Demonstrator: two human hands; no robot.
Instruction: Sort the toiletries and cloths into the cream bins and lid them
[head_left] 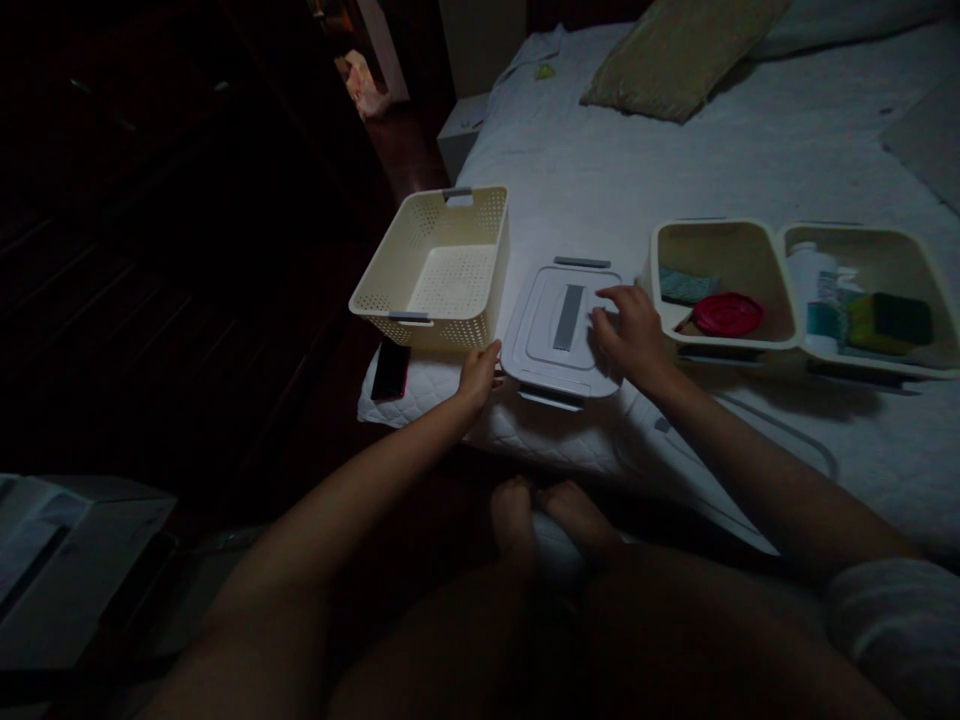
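Note:
A pale grey-white lid (536, 335) with a grey centre handle and a latch at each end lies in front of me near the bed's edge. Along its left edge is my left hand (478, 380), thumb raised and fingertips at the rim; part of the fingers is hidden. My right hand (636, 338) reaches over the lid's right side, fingers apart, holding nothing. Left of the lid stands a cream perforated basket (427, 335) with nothing in it. On the right, a cream bin (776, 290) holds a red round pouch (727, 314) and a green patterned packet (686, 285).
Farther right, a second bin (926, 275) contains a white bottle (812, 280) and a yellow-and-dark sponge (892, 322). A phone (391, 370) lies by the basket at the bed's edge. Another lid (787, 440) rests under my right forearm. A pillow (682, 55) lies farther back.

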